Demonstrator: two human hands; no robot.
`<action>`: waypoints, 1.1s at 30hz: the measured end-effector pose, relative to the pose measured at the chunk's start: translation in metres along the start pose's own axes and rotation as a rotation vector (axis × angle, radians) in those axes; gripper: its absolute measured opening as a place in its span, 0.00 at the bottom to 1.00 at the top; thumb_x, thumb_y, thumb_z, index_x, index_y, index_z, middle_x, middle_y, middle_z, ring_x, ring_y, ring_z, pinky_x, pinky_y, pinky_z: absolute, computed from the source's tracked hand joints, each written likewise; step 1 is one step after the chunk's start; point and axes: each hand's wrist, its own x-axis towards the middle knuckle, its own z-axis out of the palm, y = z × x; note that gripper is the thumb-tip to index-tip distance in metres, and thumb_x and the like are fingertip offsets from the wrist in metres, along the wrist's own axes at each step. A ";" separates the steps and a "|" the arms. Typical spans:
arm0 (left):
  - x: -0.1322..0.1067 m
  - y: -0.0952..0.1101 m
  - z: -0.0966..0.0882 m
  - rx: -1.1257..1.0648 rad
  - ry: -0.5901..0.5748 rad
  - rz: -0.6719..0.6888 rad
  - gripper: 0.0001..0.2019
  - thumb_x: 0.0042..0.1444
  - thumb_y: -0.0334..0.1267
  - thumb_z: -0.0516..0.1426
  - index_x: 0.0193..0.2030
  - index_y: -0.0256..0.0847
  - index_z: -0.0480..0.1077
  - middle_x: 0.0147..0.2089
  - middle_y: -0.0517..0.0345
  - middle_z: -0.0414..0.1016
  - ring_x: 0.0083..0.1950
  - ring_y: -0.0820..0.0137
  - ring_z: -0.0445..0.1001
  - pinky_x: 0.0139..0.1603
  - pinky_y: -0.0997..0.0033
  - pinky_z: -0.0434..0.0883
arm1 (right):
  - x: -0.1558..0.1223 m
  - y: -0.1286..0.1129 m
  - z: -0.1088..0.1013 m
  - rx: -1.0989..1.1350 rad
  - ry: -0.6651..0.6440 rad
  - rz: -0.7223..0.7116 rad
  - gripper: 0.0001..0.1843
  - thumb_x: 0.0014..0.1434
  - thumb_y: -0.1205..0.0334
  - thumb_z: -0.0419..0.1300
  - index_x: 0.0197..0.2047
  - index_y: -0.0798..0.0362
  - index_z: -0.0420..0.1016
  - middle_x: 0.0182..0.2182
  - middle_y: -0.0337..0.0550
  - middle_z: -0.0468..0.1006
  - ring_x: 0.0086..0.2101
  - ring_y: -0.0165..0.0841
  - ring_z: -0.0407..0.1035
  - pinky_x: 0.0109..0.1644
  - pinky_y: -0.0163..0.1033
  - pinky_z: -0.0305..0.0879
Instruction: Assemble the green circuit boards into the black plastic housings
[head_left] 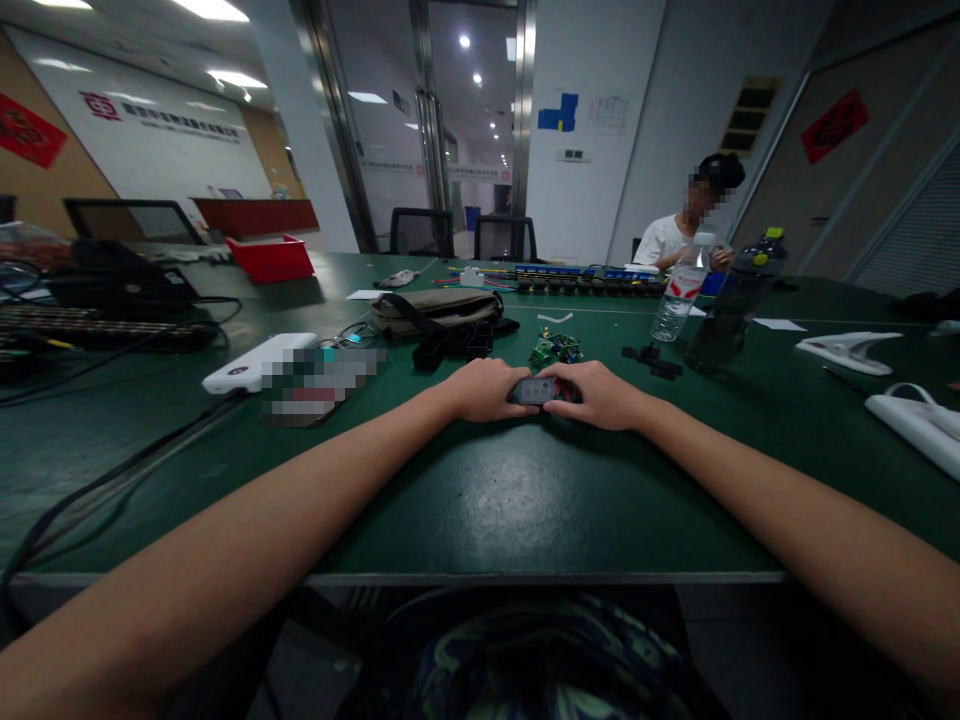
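Note:
My left hand (486, 390) and my right hand (600, 395) meet over the table, gripping a small dark device (534, 391) with rounded ends from both sides. Its grey face carries faint markings too small to read. The fingers cover both of its ends, and a reddish part shows beside my right fingers. Just beyond the hands lies a loose pile of small green circuit boards (555, 347). Black plastic pieces (651, 360) rest to the right of the pile, and a black open-topped plastic part (450, 347) sits left of it.
On the green table (510, 490) are a khaki bag (435, 312), a white box (259, 362), a red bin (270, 258), a water bottle (681, 290) and a dark bottle (727, 310). Cables run along the left. A person (671, 240) sits across at the right.

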 end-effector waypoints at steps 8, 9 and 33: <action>0.000 0.000 0.000 0.003 -0.011 0.003 0.26 0.63 0.59 0.51 0.55 0.40 0.71 0.43 0.46 0.82 0.44 0.55 0.81 0.39 0.64 0.71 | 0.000 -0.001 -0.001 -0.002 -0.034 0.033 0.20 0.60 0.57 0.63 0.53 0.56 0.74 0.33 0.42 0.79 0.30 0.31 0.69 0.37 0.35 0.60; -0.001 0.000 0.000 0.002 -0.012 -0.001 0.26 0.63 0.59 0.51 0.55 0.40 0.71 0.43 0.47 0.82 0.43 0.55 0.81 0.39 0.64 0.70 | 0.000 -0.002 -0.001 -0.004 -0.038 0.036 0.20 0.60 0.57 0.63 0.53 0.56 0.74 0.34 0.42 0.79 0.30 0.31 0.69 0.38 0.35 0.60; 0.000 0.000 -0.001 -0.004 -0.028 -0.007 0.25 0.62 0.58 0.52 0.55 0.40 0.70 0.42 0.47 0.82 0.43 0.54 0.81 0.39 0.64 0.70 | 0.001 -0.001 -0.001 0.008 -0.064 0.024 0.23 0.58 0.59 0.65 0.56 0.55 0.73 0.36 0.44 0.79 0.33 0.33 0.71 0.40 0.37 0.62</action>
